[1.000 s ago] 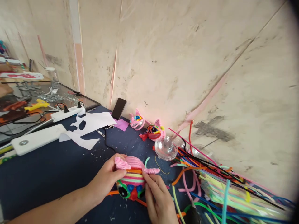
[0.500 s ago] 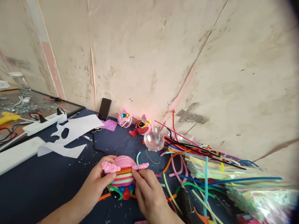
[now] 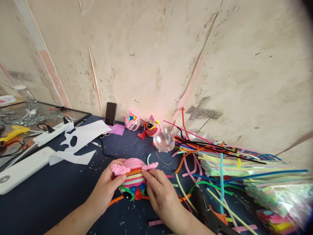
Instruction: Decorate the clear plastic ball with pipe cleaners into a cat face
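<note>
A round craft figure wound from pink, orange, yellow and green pipe cleaners rests on the dark blue table, with two fuzzy pink ears on top and black eyes at its lower front. My left hand grips its left side, the thumb pressed under the left ear. My right hand grips its right side, fingers pinched at the base of the right ear. An orange pipe cleaner trails out from beneath it.
A heap of coloured pipe cleaners in bags fills the right. Pliers lie near my right wrist. A clear plastic dome, two finished figures, a phone, cut white paper and a power strip lie beyond.
The view swung to the right and then settled. Both hands stay on the figure, shifting their fingers slightly at the ears.
</note>
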`<state>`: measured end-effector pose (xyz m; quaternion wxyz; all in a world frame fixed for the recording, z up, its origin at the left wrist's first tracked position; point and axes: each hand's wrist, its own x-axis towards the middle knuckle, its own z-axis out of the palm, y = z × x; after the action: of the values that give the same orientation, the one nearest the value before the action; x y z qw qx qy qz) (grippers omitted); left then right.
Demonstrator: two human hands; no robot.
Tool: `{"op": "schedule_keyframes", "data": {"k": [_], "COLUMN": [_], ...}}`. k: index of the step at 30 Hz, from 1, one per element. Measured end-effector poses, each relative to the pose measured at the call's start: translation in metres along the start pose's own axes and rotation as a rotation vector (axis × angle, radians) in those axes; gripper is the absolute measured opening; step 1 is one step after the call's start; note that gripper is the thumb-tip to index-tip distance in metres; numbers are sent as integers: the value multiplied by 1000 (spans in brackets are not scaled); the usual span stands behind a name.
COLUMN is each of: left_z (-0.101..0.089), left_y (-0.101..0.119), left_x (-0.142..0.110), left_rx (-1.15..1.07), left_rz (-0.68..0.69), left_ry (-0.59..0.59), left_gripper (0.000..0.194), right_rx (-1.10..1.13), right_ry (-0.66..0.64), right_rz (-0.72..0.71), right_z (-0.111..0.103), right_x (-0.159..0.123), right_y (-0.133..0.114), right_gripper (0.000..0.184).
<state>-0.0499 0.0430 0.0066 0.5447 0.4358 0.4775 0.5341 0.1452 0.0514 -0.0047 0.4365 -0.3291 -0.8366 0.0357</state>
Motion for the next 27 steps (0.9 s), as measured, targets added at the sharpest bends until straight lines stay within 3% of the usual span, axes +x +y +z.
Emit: {"op": "schedule_keyframes", "data": {"k": [12, 15, 27], "left_z": [-2, -2, -4], "left_y": [2, 3, -2], "left_x": [-2, -4, -1], "left_rx": [-51, 9, 291], "left_rz": [20, 61, 143], "left_ry": [-105, -80, -47], "left_gripper": [27, 10, 29], "right_rx": [-37, -45, -81], "right_ry": [-14, -7, -13], "right_rz": [-40, -59, -48], "right_z": [4, 6, 8], "right_x": [-8, -10, -14], "right_y": [9, 10, 11], "right_gripper": [38, 39, 39]}}
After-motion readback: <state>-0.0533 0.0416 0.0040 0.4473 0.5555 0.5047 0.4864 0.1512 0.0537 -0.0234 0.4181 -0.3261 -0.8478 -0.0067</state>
